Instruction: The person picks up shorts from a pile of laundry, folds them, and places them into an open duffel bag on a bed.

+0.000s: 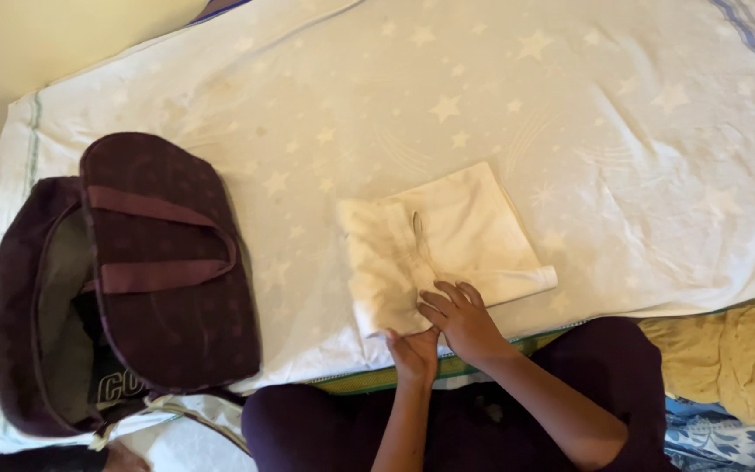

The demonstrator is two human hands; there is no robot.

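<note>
A home bedroom: star-patterned bedsheet (500, 96) on a mattress (open duffel bag (124, 280) alongside).

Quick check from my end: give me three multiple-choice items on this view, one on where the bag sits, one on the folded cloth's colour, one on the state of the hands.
1. Seen from the camera, the duffel bag lies:
A. left of the folded cloth
B. right of it
C. on top of it

2. The folded cloth is:
A. red
B. cream
C. black

3. The right hand and left hand are:
A. lifting the cloth
B. inside the bag
C. resting on the cloth's near edge

Answers: A, the bag is at the mattress's left end; B, pale cream fabric; C, both hands lie on it.
</note>
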